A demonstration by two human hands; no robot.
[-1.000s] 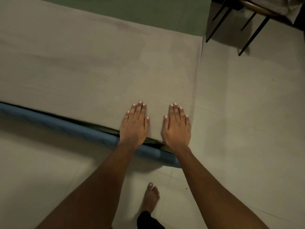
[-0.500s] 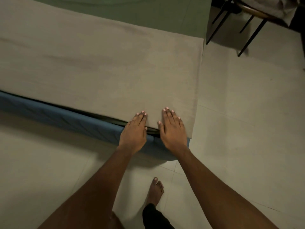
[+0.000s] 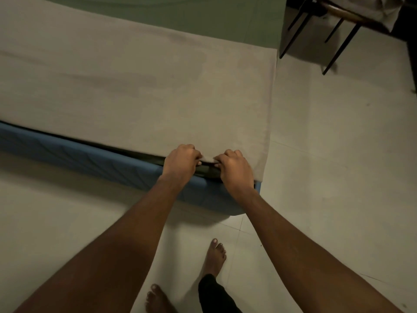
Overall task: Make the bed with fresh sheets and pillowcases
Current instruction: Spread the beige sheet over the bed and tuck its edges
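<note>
Floor: pale tiles (image 3: 338, 177) are seen around the bed, dimly lit; grout lines are faint.
Bed: a low mattress (image 3: 94, 154) with a blue quilted side is laid on the floor; its far edge and left end are cut off by the frame.
Sheet: a grey-beige sheet (image 3: 135, 86) is spread flat over the mattress top, with a few shallow creases; at the right end it is draped over the edge, and along the near edge it stops short of the blue side.
Green layer: a green cloth (image 3: 180, 10) is shown beyond the sheet's far edge; what it belongs to cannot be told.
Dark strip: a dark band (image 3: 208, 170) is exposed between the sheet's near hem and the blue side; its material is hard to make out.
Left hand: the left hand (image 3: 180, 163) is curled shut on the sheet's near hem, close to the near right corner; its fingertips are hidden under the fold.
Right hand: the right hand (image 3: 235, 168) is clenched on the same hem just beside the left, the knuckles nearly touching.
Feet: two bare feet (image 3: 214, 256) are planted on the tiles near the bed; one dark trouser leg is partly seen.
Chair: dark thin legs of a chair (image 3: 338, 41) are seen at the top right, with pale cloth lying on it, mostly cut off.
</note>
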